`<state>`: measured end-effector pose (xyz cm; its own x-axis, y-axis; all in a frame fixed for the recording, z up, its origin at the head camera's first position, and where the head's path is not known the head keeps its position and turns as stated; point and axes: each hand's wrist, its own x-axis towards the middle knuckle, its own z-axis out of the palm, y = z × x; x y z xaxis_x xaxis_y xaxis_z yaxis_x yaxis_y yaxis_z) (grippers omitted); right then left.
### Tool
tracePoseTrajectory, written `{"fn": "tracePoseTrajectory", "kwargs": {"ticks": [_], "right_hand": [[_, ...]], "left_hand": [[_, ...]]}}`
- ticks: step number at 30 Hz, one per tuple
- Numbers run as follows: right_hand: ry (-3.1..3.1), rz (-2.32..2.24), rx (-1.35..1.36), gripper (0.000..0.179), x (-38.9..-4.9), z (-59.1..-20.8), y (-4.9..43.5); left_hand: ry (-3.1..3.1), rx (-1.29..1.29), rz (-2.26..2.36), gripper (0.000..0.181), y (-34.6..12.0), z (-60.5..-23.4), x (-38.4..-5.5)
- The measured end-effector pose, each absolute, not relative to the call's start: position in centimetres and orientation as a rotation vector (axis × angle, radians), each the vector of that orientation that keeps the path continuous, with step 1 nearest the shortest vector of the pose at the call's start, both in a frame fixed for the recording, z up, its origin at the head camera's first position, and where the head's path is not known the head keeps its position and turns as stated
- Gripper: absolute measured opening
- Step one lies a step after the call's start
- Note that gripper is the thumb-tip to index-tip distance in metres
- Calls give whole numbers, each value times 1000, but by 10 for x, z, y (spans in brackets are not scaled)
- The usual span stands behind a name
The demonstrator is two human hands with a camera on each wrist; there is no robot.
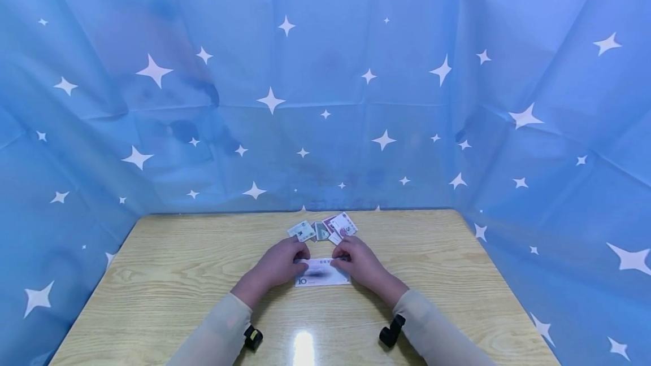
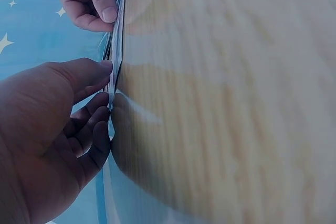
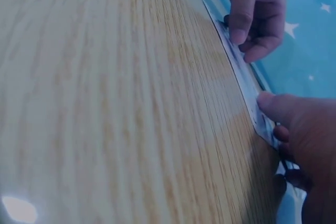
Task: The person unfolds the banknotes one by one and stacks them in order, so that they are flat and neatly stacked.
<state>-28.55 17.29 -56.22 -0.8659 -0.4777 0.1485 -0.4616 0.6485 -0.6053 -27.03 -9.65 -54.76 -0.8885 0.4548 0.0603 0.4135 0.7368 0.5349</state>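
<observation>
Head view: note [image 1: 322, 278], marked 10, is lying between the two hands, printed face up, its far edge running along the curled fingers. Left hand [image 1: 285, 261] is pinching the far left corner, thumb on top; right hand [image 1: 361, 261] is doing likewise at the far right corner. Other notes [image 1: 343, 223] are overlapping in a loose spread just beyond the fingertips, paler and smaller-looking. Table [image 1: 178, 298] is carrying everything. Step in hand, as I'm judging it: squaring or positioning the single note with both hands.

Left wrist view: note is showing nearly edge-on, a thin strip at the fingertips. Near thumb and forefinger are closing on it; the remaining fingers are curling below, slightly spread. Opposite hand is gripping farther along.

Right wrist view: near thumb is pressing the note's upper face, fingers tucking behind its edge. Cannot tell whether the whole underside is touching wood. Next move is probably calling for even pressure from both thumbs, lest the thin paper buckle.
</observation>
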Motion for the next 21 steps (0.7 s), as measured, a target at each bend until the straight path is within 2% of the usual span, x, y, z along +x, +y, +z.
{"fn": "tracePoseTrajectory", "kwargs": {"ticks": [11, 21], "right_hand": [[2809, -1117, -736, 8, -285, -561, 174], [2928, -1212, -536, 13, -283, -557, 180]], "left_hand": [[2819, 678, 898, 15, -97, -547, -271], [2793, 655, 1035, 10, -94, -542, -273]]}}
